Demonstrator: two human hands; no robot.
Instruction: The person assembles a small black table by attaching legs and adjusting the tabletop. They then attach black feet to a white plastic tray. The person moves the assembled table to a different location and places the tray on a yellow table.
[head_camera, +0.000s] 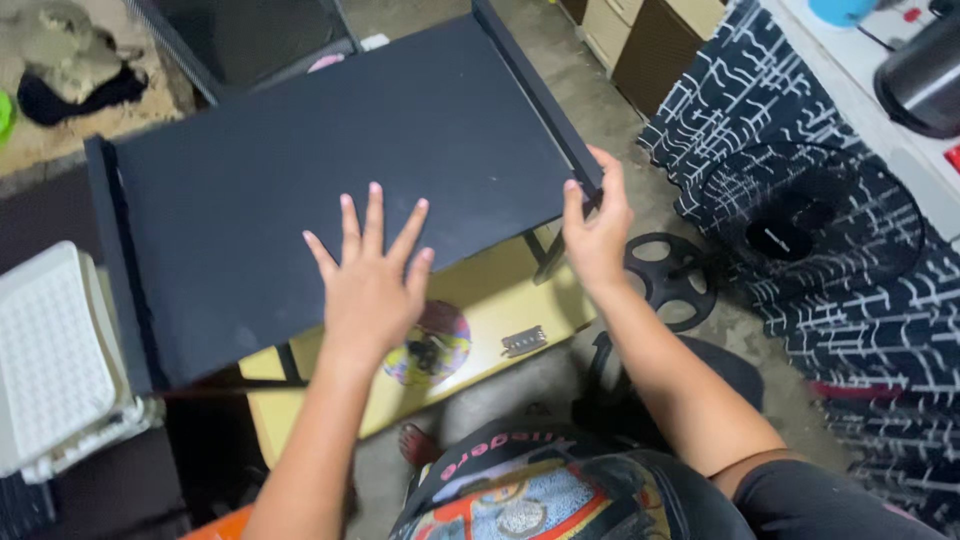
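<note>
A large black flat board (250, 170) with raised black rails at both ends lies tilted over a frame in front of me. My left hand (372, 280) rests flat on its near edge, fingers spread, holding nothing. My right hand (597, 230) grips the board's near right corner, where the right rail ends, with fingers curled around the edge. Black metal legs show just under that corner.
A yellow panel (500, 300) with a round colourful sticker and a small metal hinge lies on the concrete floor below. A white plastic crate (50, 360) sits left. A black wheel-shaped part (668, 278) and black-and-white patterned fabric (800, 200) lie right.
</note>
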